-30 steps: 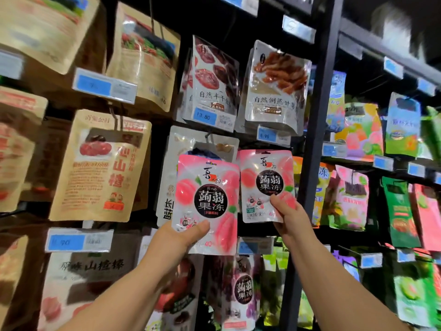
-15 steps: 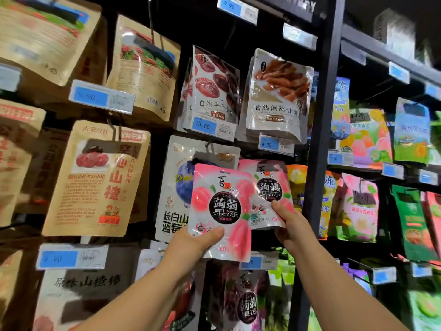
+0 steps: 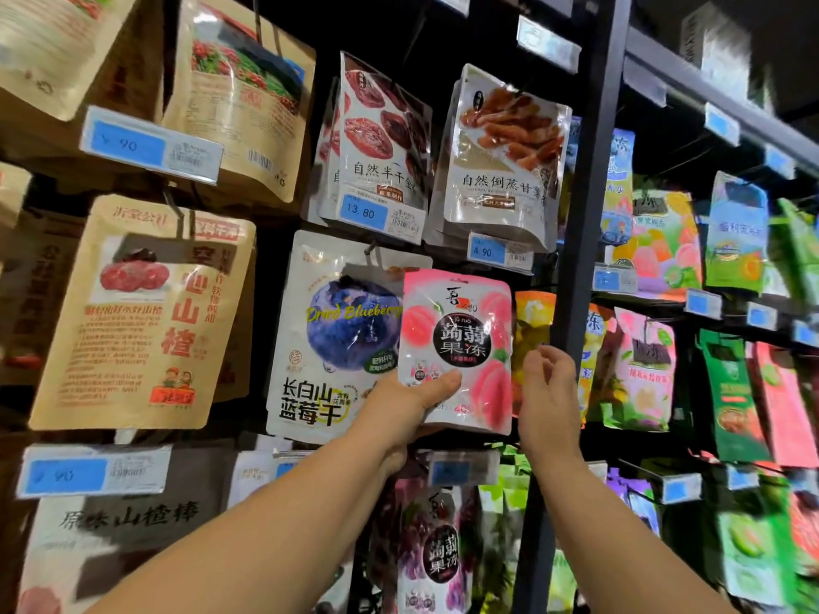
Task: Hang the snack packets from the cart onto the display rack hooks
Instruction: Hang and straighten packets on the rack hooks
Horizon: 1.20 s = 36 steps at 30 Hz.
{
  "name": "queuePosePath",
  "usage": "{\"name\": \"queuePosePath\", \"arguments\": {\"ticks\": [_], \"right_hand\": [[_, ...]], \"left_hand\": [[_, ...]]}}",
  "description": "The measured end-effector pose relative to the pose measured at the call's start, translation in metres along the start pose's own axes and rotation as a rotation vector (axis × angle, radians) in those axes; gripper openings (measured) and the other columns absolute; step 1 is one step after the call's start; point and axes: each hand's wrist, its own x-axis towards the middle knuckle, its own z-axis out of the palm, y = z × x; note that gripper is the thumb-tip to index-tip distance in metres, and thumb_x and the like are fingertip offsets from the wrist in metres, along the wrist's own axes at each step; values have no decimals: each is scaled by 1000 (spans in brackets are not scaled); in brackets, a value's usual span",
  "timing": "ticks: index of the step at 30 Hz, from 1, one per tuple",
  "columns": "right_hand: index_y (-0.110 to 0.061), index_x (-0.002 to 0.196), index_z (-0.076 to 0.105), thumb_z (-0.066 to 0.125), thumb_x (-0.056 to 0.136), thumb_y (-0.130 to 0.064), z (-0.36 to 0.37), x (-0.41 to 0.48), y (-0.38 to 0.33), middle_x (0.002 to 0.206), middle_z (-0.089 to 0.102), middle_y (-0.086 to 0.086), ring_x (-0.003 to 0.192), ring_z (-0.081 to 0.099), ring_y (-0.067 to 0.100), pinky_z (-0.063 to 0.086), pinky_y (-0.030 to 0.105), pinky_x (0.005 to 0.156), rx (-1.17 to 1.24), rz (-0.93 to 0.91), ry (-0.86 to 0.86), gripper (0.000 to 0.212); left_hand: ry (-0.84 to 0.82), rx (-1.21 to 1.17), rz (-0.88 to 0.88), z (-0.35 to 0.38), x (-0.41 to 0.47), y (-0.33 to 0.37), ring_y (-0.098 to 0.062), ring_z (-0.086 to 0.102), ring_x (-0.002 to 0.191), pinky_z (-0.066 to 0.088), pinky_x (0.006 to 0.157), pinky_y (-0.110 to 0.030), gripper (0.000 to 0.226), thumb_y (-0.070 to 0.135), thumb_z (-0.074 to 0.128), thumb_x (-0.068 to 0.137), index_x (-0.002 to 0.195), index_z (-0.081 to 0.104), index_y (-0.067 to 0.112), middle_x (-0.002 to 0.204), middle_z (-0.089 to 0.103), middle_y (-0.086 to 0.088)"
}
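Observation:
A pink peach jelly packet (image 3: 461,339) is held up against the display rack, in front of the row beside the dried blueberry packet (image 3: 341,330). My left hand (image 3: 412,405) grips its lower left corner, thumb on the front. My right hand (image 3: 549,392) hovers just right of the packet's edge with loosely curled fingers and nothing visible in it. The hook behind the packet is hidden, and so is any packet behind the front one.
A black upright post (image 3: 589,170) stands just right of my right hand. Date and sweet-potato packets (image 3: 501,157) hang above, a purple jelly packet (image 3: 436,551) below a price tag (image 3: 461,469). Brown hawthorn packets (image 3: 142,312) fill the left, colourful packets (image 3: 647,374) the right.
My left hand moved its pink packet right, over the second pink packet, which is now out of sight. My right hand has let go of that second packet and drawn slightly right.

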Motion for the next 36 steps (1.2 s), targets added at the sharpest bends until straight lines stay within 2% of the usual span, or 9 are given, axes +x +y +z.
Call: {"name": "queuePosePath", "arguments": {"ticks": [3,6,13,15,19,24,31,34,36], "right_hand": [[-37,134,30,55,94,-44,-7,0,0,102,64,-3,95,64,19,50,41,85,119,79,-229,48],[-53,136,29,68,86,-40,-12,2,5,131,57,-6,114,62,18,54,46,93,126,95,-362,66],[-69,126,39,70,86,-41,-14,14,8,139,39,-23,136,39,11,38,46,112,124,112,-347,58],[-65,131,39,69,87,-40,-12,15,9,142,39,-22,138,37,11,36,45,113,129,115,-335,59],[-53,140,39,68,89,-37,-10,19,9,141,39,-21,135,39,10,36,43,114,131,141,-299,61],[-51,141,38,66,90,-38,-5,26,12,150,37,-15,137,36,11,34,43,115,108,162,-313,59],[-47,144,36,62,94,-33,12,39,25,155,33,-11,142,32,15,31,47,116,53,191,-355,58],[-39,148,33,59,96,-25,18,44,28,154,35,-8,139,37,17,38,44,112,40,220,-358,60],[-39,149,32,58,96,-22,23,46,32,145,44,-6,123,52,18,53,35,93,21,236,-355,61]], "left_hand": [[-22,-13,-27,9,11,-4,-24,70,98,52,95,-45,30,12,78,78,107,69,8,101,75,-9],[-36,-23,-47,20,16,-5,-30,70,99,53,94,-46,32,12,77,79,109,69,6,101,74,-13],[28,28,-64,34,25,-5,-23,70,97,52,96,-44,72,42,87,57,117,66,8,103,74,-7],[47,45,-64,35,30,-6,-22,70,98,53,95,-41,73,44,87,61,119,64,8,105,73,-7],[28,54,-76,34,40,-11,-26,69,101,52,95,-45,116,67,88,28,125,60,10,111,71,-8],[58,126,-21,33,50,-14,-20,67,103,50,98,-42,88,63,85,48,118,64,15,111,71,-2],[253,454,13,30,65,-21,-26,59,117,48,100,-44,116,80,66,38,134,50,17,131,61,-5],[266,472,-12,31,61,-16,-27,54,120,43,99,-31,86,56,76,70,137,46,11,134,56,-6],[294,487,-48,30,68,-22,-28,53,121,40,93,-29,76,44,76,78,138,43,9,134,55,-7]]}}
